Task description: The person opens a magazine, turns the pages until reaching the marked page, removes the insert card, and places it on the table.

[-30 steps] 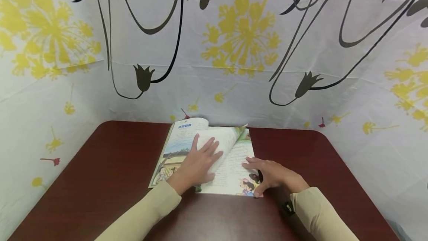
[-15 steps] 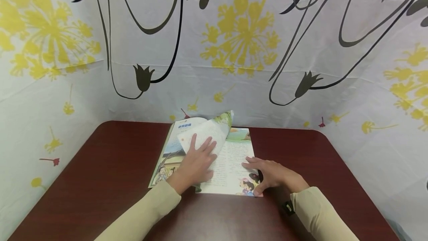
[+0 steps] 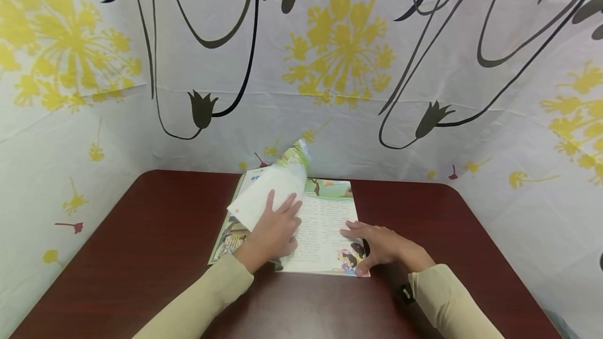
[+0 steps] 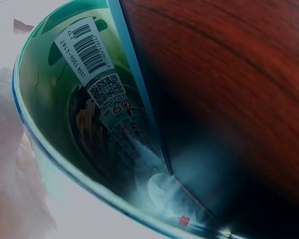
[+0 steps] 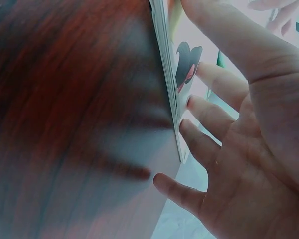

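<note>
An open illustrated magazine (image 3: pixel 325 224) lies on the dark red table. My left hand (image 3: pixel 275 228) lies over its middle with fingers spread, touching a white page (image 3: pixel 264 190) that is folded over to the left, its top corner curling up. My right hand (image 3: pixel 383 245) rests on the lower right edge of the right page, thumb and fingers spread apart over a printed cartoon figure. In the right wrist view, the fingers (image 5: pixel 209 117) lie along the page edge, the little finger just off it. The left wrist view shows the curved cover (image 4: pixel 94 74) with a barcode label.
The dark red table (image 3: pixel 141 234) has rounded far corners. White fabric (image 3: pixel 264 72) printed with yellow and dark flowers hangs behind it and at both sides. A dark band (image 3: pixel 406 293) sits at the right wrist.
The loose page has swung from right to left across the magazine, uncovering more of the right page. My left hand has shifted slightly left; the right hand has stayed put.
</note>
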`<state>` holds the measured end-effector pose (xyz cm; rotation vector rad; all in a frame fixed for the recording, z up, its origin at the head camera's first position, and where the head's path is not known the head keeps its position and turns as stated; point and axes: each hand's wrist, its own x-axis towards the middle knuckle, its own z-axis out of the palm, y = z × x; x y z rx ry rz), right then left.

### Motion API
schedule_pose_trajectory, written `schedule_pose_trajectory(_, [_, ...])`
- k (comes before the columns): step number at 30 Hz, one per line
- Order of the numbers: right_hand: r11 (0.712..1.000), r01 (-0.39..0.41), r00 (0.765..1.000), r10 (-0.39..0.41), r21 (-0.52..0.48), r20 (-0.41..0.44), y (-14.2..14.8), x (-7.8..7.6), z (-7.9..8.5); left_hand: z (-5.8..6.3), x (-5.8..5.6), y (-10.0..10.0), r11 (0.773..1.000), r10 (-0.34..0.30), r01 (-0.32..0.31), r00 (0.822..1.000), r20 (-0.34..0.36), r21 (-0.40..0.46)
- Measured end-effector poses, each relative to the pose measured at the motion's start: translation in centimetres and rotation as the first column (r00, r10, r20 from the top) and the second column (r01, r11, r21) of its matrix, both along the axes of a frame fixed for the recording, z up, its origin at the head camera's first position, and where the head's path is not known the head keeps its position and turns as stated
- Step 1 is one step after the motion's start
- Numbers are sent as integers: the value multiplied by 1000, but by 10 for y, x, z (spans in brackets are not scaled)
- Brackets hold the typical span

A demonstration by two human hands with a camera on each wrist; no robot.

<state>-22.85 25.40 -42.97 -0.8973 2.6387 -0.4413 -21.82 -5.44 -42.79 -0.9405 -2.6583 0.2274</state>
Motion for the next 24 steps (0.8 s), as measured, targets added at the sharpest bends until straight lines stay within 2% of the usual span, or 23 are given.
schedule_pose_trajectory(6, [1000, 9, 1000, -9, -1, 2, 0, 1, -1, 0, 1, -3, 1000, 18, -17, 1000, -12, 26])
schedule_pose_trajectory(12, [1000, 8, 1000, -8, -1, 4, 0, 1, -2, -2, 2, -5, 994, 73, -81, 993, 94, 78])
schedule_pose_trajectory(19, [1000, 17, 1000, -17, -2, 15, 0, 1, -2, 1, 2, -4, 979, 178, -194, 959, 222, 55])
schedule_pose_trajectory(24, [1000, 10, 1000, -10, -8, 8, 1, 1, -2, 2, 2, -5, 967, 208, -242, 933, 293, 84])
